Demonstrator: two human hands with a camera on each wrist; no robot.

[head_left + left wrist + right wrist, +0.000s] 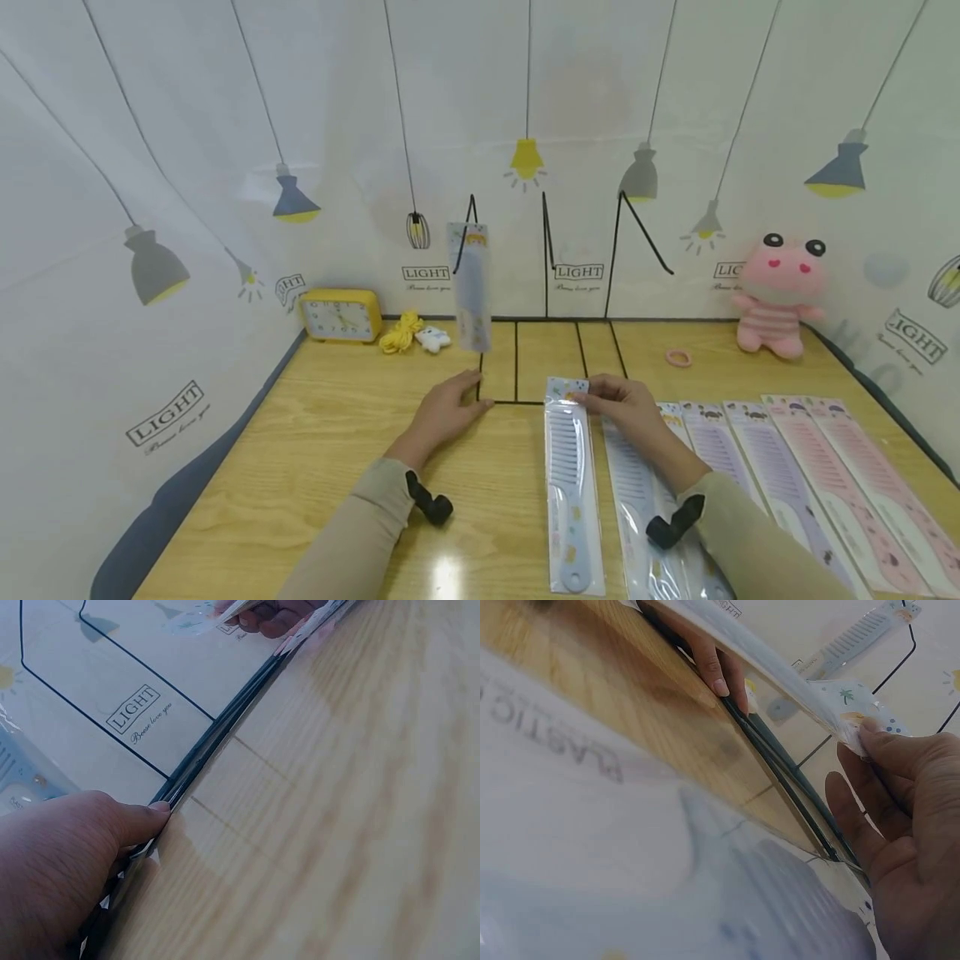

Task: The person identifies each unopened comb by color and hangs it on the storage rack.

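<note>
The wood-grain surface point(300, 475) stands before a lamp-print backdrop point(337, 100). Nearest, a packaged comb point(573, 492) extends toward the wearer from the right grip point(626, 412), whose thumb and fingers pinch its header; contact between its lower end and the surface cannot be confirmed. One-end support may let the long pack swing or slip. To its right, a row of packaged combs point(718, 446) lies partly beneath the right cuff point(750, 517); a dragging cuff could disarrange it. The left grip point(446, 408), fingers extended, touches the black rack point(510, 402). Uneven pressure could shift the thin frame. Farther back, the hung comb point(471, 292) could slide off if jolted.
</note>
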